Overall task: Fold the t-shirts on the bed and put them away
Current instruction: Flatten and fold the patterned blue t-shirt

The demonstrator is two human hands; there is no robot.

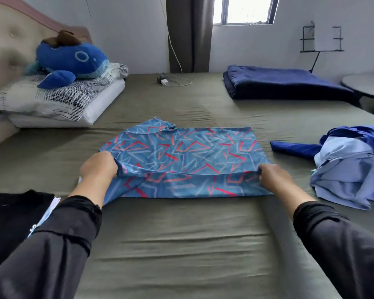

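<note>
My left hand [98,165] and right hand [272,176] each pinch the near fold of the t-shirt [181,152]. It is blue with red and pale zigzags, lying flat on the bed [181,244].

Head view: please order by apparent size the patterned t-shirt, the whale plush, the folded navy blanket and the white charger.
1. patterned t-shirt, nearest the camera
2. folded navy blanket; it lies farther back, so its true rank against the t-shirt is unsure
3. whale plush
4. white charger, clearly smallest
</note>
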